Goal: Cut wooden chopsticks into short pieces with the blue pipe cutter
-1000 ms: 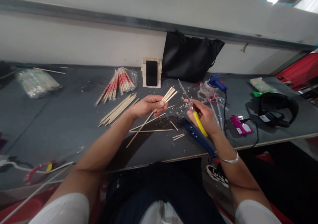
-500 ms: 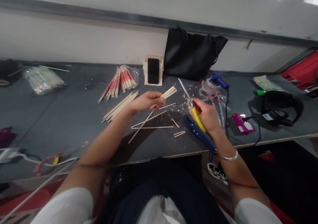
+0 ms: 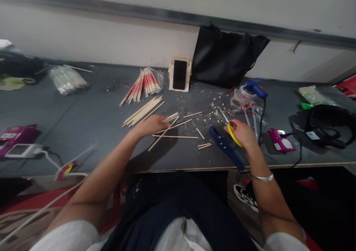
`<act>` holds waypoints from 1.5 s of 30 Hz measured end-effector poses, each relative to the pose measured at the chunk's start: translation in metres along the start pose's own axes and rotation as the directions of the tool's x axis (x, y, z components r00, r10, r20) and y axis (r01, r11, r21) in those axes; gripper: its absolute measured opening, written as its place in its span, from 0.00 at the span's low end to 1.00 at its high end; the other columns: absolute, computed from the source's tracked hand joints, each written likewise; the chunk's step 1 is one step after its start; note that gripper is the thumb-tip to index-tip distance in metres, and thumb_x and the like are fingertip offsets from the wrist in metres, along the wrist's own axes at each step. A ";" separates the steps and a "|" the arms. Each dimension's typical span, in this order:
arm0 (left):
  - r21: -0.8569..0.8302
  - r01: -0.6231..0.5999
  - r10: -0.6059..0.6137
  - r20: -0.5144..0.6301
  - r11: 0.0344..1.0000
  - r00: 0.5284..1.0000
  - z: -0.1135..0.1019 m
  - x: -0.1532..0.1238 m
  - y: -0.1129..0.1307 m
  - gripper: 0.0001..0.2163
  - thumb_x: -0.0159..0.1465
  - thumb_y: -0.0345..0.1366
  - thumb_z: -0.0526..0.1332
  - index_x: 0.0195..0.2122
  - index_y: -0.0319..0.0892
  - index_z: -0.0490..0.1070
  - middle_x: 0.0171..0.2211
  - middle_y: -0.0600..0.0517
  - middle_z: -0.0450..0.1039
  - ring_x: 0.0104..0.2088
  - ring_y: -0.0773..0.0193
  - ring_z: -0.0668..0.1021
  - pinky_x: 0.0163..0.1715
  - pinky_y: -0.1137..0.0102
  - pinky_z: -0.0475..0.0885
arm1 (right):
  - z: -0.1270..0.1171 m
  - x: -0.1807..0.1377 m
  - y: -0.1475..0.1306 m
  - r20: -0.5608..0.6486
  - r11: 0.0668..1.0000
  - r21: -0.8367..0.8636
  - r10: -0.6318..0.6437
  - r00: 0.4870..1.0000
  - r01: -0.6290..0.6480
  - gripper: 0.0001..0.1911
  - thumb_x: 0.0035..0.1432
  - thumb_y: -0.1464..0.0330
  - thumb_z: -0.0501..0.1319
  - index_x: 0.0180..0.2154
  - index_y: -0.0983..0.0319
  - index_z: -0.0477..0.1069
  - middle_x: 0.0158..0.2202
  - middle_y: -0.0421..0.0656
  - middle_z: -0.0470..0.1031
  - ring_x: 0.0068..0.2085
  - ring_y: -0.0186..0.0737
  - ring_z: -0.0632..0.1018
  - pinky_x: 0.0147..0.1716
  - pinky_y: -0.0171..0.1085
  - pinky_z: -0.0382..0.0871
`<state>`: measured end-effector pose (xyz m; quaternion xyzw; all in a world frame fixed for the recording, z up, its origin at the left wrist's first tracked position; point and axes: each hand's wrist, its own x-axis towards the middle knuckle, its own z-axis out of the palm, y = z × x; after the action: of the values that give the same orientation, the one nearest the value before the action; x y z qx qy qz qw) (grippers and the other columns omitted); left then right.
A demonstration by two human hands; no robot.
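Observation:
My left hand [image 3: 155,124] is low over the table, its fingers closed round a few pale wooden chopsticks [image 3: 171,117]. Close behind it lies a bundle of bare chopsticks [image 3: 144,110]. Several loose sticks [image 3: 178,136] are strewn to its right, some crossing, with short cut pieces [image 3: 204,146] nearby. In my right hand [image 3: 244,132] is a pair of scissors [image 3: 233,132] with yellow and red handles, the blade end pointing up and to the left. A dark blue tool [image 3: 226,147], its kind unclear, lies just left of that hand.
Red-wrapped chopsticks [image 3: 144,85] and a phone [image 3: 180,75] on a stand are at the back, beside a black bag [image 3: 225,58]. Wood chips [image 3: 214,110] litter the middle. A blue glue gun [image 3: 254,87], purple box [image 3: 281,140] and black headset [image 3: 330,126] are to the right.
My left hand has moved left and down with its chopsticks, nearer the bundle. My right hand, with the scissors, has shifted right, away from the left. The view has turned slightly.

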<state>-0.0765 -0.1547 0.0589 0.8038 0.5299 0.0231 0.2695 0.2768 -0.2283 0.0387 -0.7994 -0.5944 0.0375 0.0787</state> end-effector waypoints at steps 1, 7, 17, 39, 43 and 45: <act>0.007 0.004 -0.003 -0.020 1.000 1.000 0.002 -0.003 -0.002 0.13 0.61 0.43 0.55 0.22 0.45 0.60 0.25 0.52 0.68 0.29 0.61 0.72 0.31 0.69 0.64 | 0.003 0.001 0.003 0.007 1.000 -0.007 -0.007 1.000 0.007 0.17 0.59 0.62 0.64 0.48 0.60 0.79 0.41 0.50 0.84 0.40 0.51 0.83 0.33 0.39 0.69; -0.008 0.098 -0.099 -0.078 0.995 0.992 0.007 -0.009 -0.016 0.12 0.66 0.38 0.51 0.26 0.45 0.65 0.24 0.51 0.71 0.29 0.60 0.76 0.31 0.70 0.68 | 0.011 0.000 0.010 0.003 0.990 -0.108 -0.085 0.996 0.085 0.21 0.59 0.64 0.60 0.54 0.59 0.76 0.37 0.48 0.84 0.37 0.49 0.83 0.32 0.39 0.68; 0.416 0.343 -0.273 -0.220 0.842 0.937 0.018 -0.040 -0.020 0.18 0.66 0.26 0.47 0.47 0.36 0.75 0.43 0.36 0.78 0.44 0.50 0.82 0.34 0.67 0.73 | -0.006 -0.026 -0.005 -0.061 0.964 -0.258 -0.088 0.994 0.069 0.23 0.62 0.61 0.61 0.56 0.63 0.75 0.38 0.57 0.81 0.38 0.59 0.81 0.34 0.46 0.71; 0.258 0.286 -0.143 -0.461 0.923 0.876 0.055 -0.084 -0.019 0.21 0.70 0.30 0.46 0.55 0.40 0.75 0.48 0.37 0.77 0.47 0.47 0.77 0.47 0.57 0.72 | 0.045 -0.120 -0.060 -0.561 0.700 0.109 -0.543 0.625 0.706 0.14 0.66 0.76 0.57 0.49 0.58 0.77 0.35 0.45 0.83 0.35 0.42 0.82 0.36 0.41 0.78; 0.241 0.065 0.035 -0.386 0.968 0.922 0.052 -0.068 -0.007 0.16 0.69 0.34 0.52 0.52 0.39 0.76 0.46 0.39 0.76 0.47 0.49 0.76 0.50 0.57 0.73 | 0.057 -0.116 -0.063 -0.590 0.703 0.141 -0.506 0.629 0.697 0.14 0.66 0.76 0.57 0.46 0.59 0.79 0.34 0.45 0.83 0.34 0.42 0.82 0.35 0.41 0.76; 0.274 0.026 0.064 -0.316 0.961 0.946 0.050 -0.060 0.005 0.16 0.67 0.35 0.56 0.52 0.36 0.75 0.45 0.37 0.76 0.48 0.46 0.76 0.50 0.54 0.73 | 0.061 -0.115 -0.062 -0.600 0.711 0.150 -0.488 0.635 0.688 0.13 0.67 0.75 0.57 0.45 0.59 0.79 0.34 0.45 0.83 0.34 0.41 0.82 0.36 0.40 0.75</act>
<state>-0.0826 -0.2283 0.0330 0.8238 0.5570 0.0830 0.0649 0.1751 -0.3154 -0.0147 -0.5055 -0.7632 -0.0977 0.3904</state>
